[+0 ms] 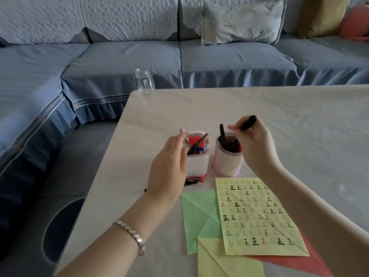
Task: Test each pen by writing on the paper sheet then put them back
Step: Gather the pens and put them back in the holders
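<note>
Two pen holders stand side by side on the table: a square white one with a red base (197, 162) and a round pink one (227, 162), each with several pens inside. My left hand (169, 166) rests against the left side of the square holder, fingers near its rim. My right hand (253, 144) grips a black pen (247, 121) above the round holder, tip pointing down towards it. A yellow paper sheet (257, 218) covered with rows of written characters lies in front of the holders.
Green (195, 216), yellow (223, 260) and red (305, 258) sheets lie under and beside the written one. Loose pens (193, 180) lie at the square holder's base. A clear glass jar (144, 81) stands at the table's far left corner. A blue sofa runs behind and left.
</note>
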The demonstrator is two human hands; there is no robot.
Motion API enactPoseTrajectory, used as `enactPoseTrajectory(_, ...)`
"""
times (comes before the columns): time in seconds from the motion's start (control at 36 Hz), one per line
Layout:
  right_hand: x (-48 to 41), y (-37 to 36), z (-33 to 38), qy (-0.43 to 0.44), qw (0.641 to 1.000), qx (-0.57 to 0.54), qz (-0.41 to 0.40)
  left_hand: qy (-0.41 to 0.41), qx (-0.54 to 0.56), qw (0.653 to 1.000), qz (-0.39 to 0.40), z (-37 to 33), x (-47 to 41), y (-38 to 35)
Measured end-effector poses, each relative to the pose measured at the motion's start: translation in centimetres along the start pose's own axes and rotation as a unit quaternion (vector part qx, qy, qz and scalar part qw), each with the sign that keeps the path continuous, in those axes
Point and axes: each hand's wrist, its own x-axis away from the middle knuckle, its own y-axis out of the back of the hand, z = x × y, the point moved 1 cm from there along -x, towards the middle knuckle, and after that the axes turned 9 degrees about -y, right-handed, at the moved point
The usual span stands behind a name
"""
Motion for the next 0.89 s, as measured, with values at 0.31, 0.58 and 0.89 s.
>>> enactPoseTrajectory(0.31, 0.6, 0.8, -2.3, 0.059, 0.983, 0.173, -0.033, -0.055, -0.187, 0.979, 0.066, 1.5, -1.7, -0.9)
enactPoseTrajectory(0.58, 1.4, 0.5, -4.5, 0.130, 0.926, 0.354, -0.027, -0.068, -0.145, 0.962, 0.220, 3.6, -3.9, -0.7)
enactPoseTrajectory(0.89, 6.9, -3.2, -3.7, 0.292, 0.896, 0.302, 0.141, 0.008, -0.090, 0.991, 0.098, 5.8, 5.3, 0.8)
